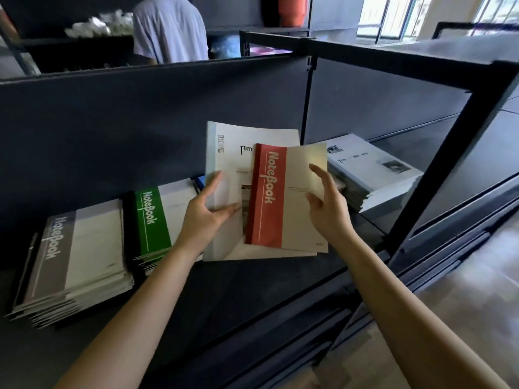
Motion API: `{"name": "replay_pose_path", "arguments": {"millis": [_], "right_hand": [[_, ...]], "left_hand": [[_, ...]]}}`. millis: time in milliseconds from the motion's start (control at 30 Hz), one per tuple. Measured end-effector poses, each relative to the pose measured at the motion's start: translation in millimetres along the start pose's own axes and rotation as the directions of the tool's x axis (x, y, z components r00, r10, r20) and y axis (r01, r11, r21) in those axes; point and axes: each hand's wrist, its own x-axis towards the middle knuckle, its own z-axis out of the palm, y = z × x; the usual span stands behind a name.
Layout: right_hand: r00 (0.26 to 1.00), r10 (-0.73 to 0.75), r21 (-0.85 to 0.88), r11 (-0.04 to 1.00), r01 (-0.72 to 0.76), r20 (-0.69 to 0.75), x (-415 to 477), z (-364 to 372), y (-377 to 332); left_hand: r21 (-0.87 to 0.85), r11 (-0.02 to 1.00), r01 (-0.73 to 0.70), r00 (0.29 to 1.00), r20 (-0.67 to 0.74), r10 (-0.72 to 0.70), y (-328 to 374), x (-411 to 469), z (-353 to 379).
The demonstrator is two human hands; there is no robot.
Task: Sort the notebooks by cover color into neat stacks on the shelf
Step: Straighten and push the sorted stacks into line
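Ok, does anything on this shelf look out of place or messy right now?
Yes. The red notebook lies tilted on a white notebook, mixing colours. The gray stack at the left is fanned, its lower notebooks sticking out unevenly.

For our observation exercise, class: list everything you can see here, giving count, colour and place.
grey stack: one, grey-banded notebooks, shelf far left
green stack: one, green-banded notebooks, right of the grey stack
blue notebook: one corner showing, blue, behind the green stack
white notebook: at least one, white, centre
red notebook: one, red-banded, on the white notebook
white stack: one, white, shelf right
shelf: one, dark grey
person: one, pale shirt, beyond the shelf
orange container: one, top background
left hand: on the white notebook
right hand: at the red notebook's right edge
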Motion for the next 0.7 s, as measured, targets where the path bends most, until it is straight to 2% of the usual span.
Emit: {"name": "replay_pose_path", "arguments": {"millis": [233, 300, 467, 567, 700], "right_hand": [[0.999, -0.03, -0.043, 0.999, 0.031, 0.021, 42.1, 7.4, 7.8], [1.0, 0.015, -0.059, 0.998, -0.016, -0.022, 53.3, 12.8, 14.1], [0.981, 0.095, -0.169, 0.978, -0.124, -0.168, 76.0, 20.5, 29.5], [0.974, 0.078, -0.298, 0.944, -0.141, -0.213, 84.7, 20.9, 40.7], [0.978, 0.065, -0.472, 0.868, -0.152, -0.196, 105.3, 23.0, 48.6]], "left_hand": [[0.102, 0.995, -0.001, 0.999, -0.045, 0.005, -20.9, 23.7, -15.3], [0.157, 0.988, 0.014, 0.998, -0.062, -0.005, -34.0, 28.5, -22.2], [0.095, 0.987, 0.132, 0.99, -0.064, -0.126, -58.0, 32.0, -26.8], [0.105, 0.983, 0.153, 0.987, -0.067, -0.146, -63.1, 37.5, -27.2], [0.105, 0.98, 0.169, 0.984, -0.074, -0.162, -62.4, 37.0, -29.0]]}}
